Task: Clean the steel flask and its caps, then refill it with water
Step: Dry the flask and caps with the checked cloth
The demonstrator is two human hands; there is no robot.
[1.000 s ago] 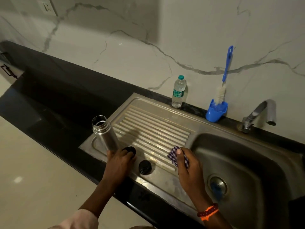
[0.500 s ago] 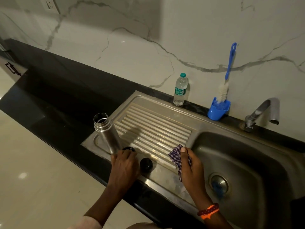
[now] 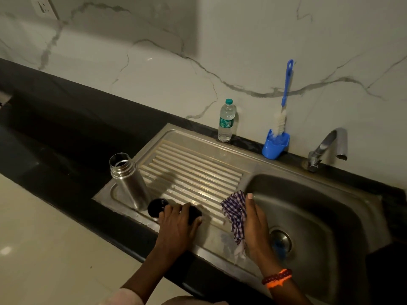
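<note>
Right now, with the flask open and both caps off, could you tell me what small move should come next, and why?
Probably lift the cap that the left hand grips and bring it to the checked cloth that the right hand holds. The other cap lies beside the open flask, not yet picked up.

Steel flask [image 3: 130, 180]: brushed cylinder, mouth open and uncapped, standing slightly tilted on the drainboard, just left of the gripped cap. First black cap [image 3: 156, 206]: round, lying free at the flask's foot, directly left of the grip. Second black cap [image 3: 193, 213]: largely covered under curled fingers of the left hand [image 3: 177, 230], resting on the drainboard's near edge, right of the first cap.
</note>
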